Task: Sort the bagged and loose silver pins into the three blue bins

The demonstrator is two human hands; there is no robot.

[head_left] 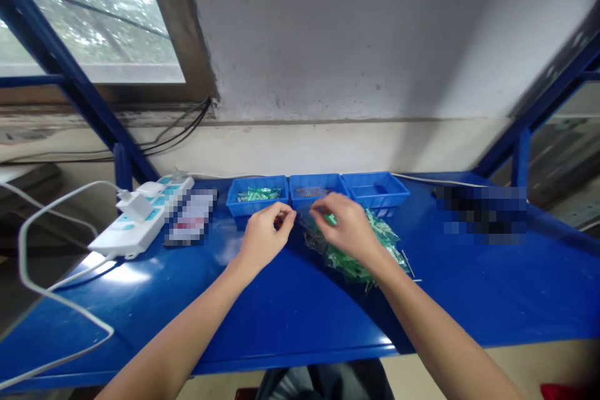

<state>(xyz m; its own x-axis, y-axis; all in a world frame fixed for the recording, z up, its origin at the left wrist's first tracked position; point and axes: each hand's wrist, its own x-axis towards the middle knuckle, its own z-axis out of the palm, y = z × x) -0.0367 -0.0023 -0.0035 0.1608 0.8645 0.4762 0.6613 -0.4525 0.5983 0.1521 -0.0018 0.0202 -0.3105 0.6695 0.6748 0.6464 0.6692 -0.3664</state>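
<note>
My left hand is above the blue table, in front of the left and middle trays. Its thumb and fingers are pinched together, and a small reddish-brown bit shows inside the curl, too small to name. My right hand hovers at a pile of small clear plastic bags with green contents. Its fingers are also closed in a pinch; a see-through film seems to lie by the fingertips, but what they hold is unclear. The two hands are a short gap apart. The right hand and forearm hide part of the pile.
Three blue plastic trays stand by the wall: the left tray holds green packets, the middle tray brownish pieces, the right tray shows its bare bottom. A white power strip with cables and a blurred phone-like object lie left.
</note>
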